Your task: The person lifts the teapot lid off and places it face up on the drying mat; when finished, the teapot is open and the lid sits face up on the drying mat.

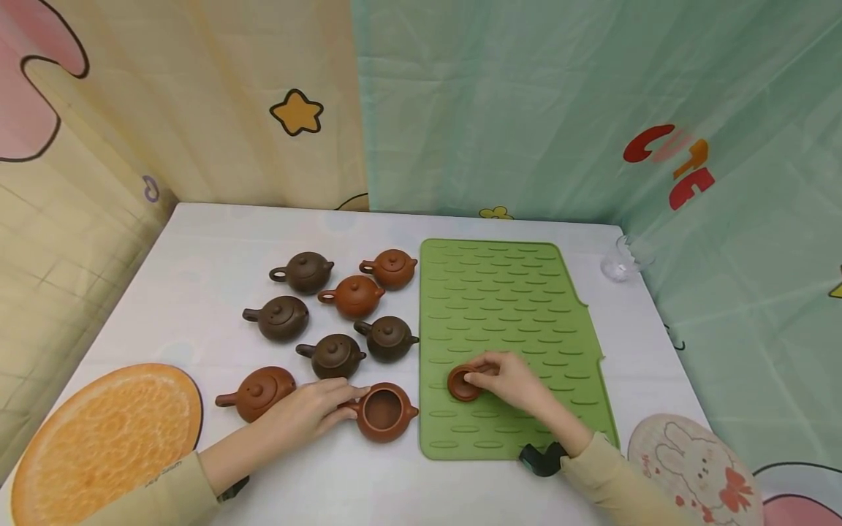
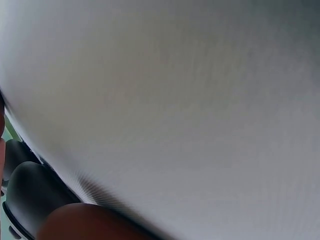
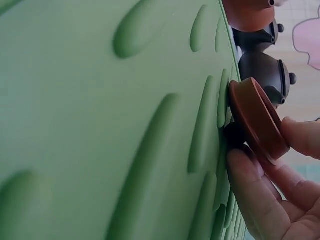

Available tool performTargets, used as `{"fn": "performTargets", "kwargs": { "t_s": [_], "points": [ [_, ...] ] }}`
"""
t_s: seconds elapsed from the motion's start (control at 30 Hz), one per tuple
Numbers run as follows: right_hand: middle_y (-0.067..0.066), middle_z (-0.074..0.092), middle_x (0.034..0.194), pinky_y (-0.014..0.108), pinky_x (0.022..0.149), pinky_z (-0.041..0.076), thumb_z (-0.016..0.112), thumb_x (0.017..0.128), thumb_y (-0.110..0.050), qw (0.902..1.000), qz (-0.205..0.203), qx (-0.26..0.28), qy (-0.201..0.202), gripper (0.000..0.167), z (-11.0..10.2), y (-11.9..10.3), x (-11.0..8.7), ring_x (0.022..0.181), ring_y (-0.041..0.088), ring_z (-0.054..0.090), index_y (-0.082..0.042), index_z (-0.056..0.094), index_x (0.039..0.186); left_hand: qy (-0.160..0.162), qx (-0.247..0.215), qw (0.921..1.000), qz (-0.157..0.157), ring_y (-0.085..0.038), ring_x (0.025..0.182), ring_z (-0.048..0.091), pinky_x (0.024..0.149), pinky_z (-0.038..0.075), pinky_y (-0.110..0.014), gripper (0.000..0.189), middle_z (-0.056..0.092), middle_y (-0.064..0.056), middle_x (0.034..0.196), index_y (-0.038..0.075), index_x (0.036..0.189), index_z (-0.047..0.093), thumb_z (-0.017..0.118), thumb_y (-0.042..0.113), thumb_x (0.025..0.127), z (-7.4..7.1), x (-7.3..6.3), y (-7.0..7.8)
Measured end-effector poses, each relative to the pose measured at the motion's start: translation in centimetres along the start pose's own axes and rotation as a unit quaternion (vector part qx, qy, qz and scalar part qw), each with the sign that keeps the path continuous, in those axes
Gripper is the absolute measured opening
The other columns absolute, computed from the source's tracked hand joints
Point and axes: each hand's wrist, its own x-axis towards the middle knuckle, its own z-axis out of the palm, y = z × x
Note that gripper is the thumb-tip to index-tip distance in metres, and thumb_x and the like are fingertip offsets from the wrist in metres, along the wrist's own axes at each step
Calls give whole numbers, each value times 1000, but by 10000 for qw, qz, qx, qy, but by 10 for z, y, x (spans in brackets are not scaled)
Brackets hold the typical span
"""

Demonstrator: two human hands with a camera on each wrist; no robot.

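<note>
In the head view a reddish-brown clay teapot [image 1: 383, 413] stands lidless on the white table, its round mouth facing up and its spout towards the green mat [image 1: 490, 292]. My left hand [image 1: 319, 405] pinches this teapot's handle from the left. Between thumb and fingers, my right hand [image 1: 513, 380] holds the reddish-brown teapot lid [image 1: 463, 383] at the mat's left part. The lid [image 3: 260, 120] is turned over, hollow side up, with its dark knob beneath, close to the mat. The left wrist view shows mostly blurred table surface, and the left hand's grip is hidden there.
Several lidded teapots, dark brown [image 1: 283, 319] and reddish [image 1: 355, 296], stand left of the mat. One reddish teapot [image 1: 263, 392] sits beside the left forearm. An orange round mat [image 1: 112, 438], a rabbit-print round mat [image 1: 697, 467] and a clear glass cup [image 1: 618, 263] lie around the edges.
</note>
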Motion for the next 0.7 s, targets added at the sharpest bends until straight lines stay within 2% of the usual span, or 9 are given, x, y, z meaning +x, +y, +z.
{"fn": "performTargets", "kwargs": {
  "t_s": [0.23, 0.7],
  "points": [
    [7, 73, 102, 27, 67, 52, 69, 92, -23, 9998, -30, -190, -27, 28, 0, -3, 1, 85, 12, 66, -5, 70, 113, -120, -44, 9999, -43, 0, 81, 58, 69, 52, -22, 29, 65, 9, 92, 11, 116, 70, 72, 20, 89, -2, 1, 0],
    [2, 73, 101, 31, 73, 53, 69, 93, -26, 9976, 10, -653, 223, 28, 6, -12, 4, 89, 14, 67, -8, 70, 114, -247, -238, 9994, -90, -1, 81, 58, 68, 51, -21, 24, 64, 10, 92, 13, 115, 70, 70, 19, 91, -7, 3, 0]
  ]
}}
